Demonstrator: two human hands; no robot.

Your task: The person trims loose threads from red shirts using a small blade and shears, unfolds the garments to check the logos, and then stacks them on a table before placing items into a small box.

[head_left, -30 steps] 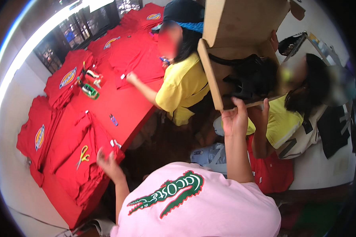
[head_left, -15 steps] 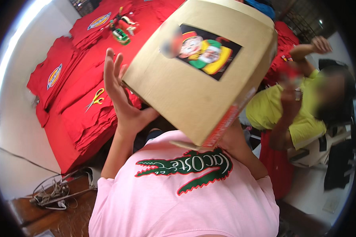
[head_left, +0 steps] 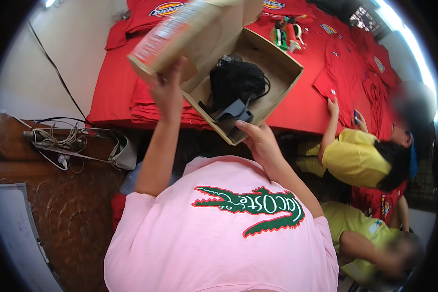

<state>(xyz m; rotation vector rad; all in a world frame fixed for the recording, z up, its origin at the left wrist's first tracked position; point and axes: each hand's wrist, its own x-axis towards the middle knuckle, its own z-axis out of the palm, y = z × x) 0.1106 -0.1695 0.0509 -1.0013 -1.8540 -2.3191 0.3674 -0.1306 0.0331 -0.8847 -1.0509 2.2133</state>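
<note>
Pink shirt [head_left: 219,228] nearest, then both hands up on an open cardboard box [head_left: 272,73]: right hand [head_left: 260,141] grasping its near corner, left hand [head_left: 166,90] gripping the raised flap. Box hangs over the red table [head_left: 301,102], black netting [head_left: 236,80] inside, scissors [head_left: 287,35] farther back.

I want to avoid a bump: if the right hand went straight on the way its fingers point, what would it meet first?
The right hand already grips the box at its near corner. Its fingers point into the box, so it would probably first meet the dark clip, then the black mesh bundle. Depth is unclear.
</note>
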